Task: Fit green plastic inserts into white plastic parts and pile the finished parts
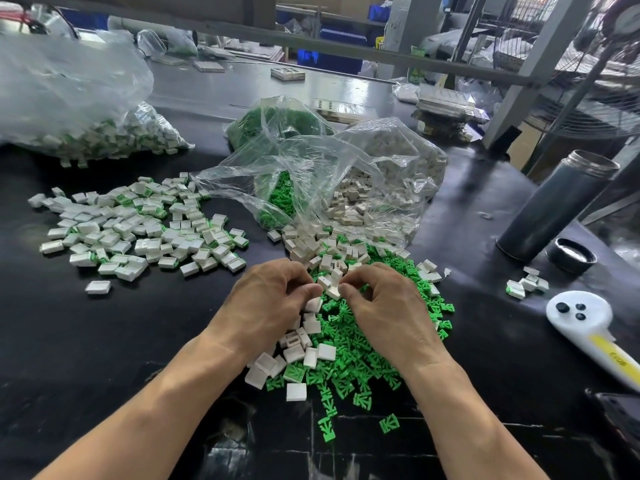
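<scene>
Your left hand (273,299) and right hand (377,299) pinch white parts (334,292) over loose green inserts (349,362); finished pile (138,226) grows, yet bags (346,188) suggest plenty remains

A black counter (86,341) is seen; finished parts (138,226) are piled left of the hands (325,299), loose green inserts (356,358) beneath them.
</scene>
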A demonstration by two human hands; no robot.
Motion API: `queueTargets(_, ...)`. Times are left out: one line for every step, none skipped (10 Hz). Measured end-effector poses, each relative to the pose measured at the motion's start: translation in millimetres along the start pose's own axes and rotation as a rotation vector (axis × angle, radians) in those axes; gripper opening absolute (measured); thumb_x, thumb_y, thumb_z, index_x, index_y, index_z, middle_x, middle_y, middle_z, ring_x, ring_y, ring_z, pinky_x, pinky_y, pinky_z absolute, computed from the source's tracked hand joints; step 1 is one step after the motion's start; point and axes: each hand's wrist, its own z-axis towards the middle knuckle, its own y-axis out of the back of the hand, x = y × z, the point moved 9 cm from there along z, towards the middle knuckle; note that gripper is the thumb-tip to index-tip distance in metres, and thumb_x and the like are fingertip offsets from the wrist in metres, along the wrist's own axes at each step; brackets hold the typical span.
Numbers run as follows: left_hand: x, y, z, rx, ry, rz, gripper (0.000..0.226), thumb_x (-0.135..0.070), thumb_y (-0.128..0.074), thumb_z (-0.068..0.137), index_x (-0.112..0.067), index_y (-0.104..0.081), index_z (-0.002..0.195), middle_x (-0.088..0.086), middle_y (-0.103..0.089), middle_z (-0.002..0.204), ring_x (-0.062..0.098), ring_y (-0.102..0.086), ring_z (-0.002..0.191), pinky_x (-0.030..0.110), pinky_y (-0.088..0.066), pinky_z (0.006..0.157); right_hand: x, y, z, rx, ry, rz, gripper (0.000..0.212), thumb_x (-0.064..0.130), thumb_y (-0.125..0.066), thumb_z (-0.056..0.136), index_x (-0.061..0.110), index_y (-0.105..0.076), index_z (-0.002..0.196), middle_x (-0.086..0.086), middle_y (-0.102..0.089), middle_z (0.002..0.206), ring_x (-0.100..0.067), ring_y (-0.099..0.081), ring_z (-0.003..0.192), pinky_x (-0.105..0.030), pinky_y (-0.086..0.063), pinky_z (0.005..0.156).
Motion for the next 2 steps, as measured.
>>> queueTargets(-1.8,0.6,-0.3,0.005,-0.004,0.063,0.023,-0.053,-0.069,0.091,-0.032,-0.070,0.081,-0.016,-0.067,0.078,-0.005,-0.061,0.073,0.014,-0.043,0.060,3.9,0.7,-1.2,-0.016,0.028,-0.040,0.014,0.042,-0.066,0.098,0.031,-0.073,0.104,0.022,-0.061,0.094,0.008,-0.053,0.082,-0.018,-0.045,0.077)
queueTargets(-7.9,1.4,-1.7,0.004,-0.039,0.082,0.020,-0.051,-0.070,0.091,-0.032,-0.069,0.084,-0.016,-0.065,0.084,-0.002,-0.058,0.077,0.019,-0.045,0.068,10.9,0.0,-3.8,-0.007,0.063,-0.085,0.012,0.043,-0.065,0.099,0.033,-0.072,0.099,0.023,-0.061,0.087,0.009,-0.052,0.076,-0.010,-0.035,0.067)
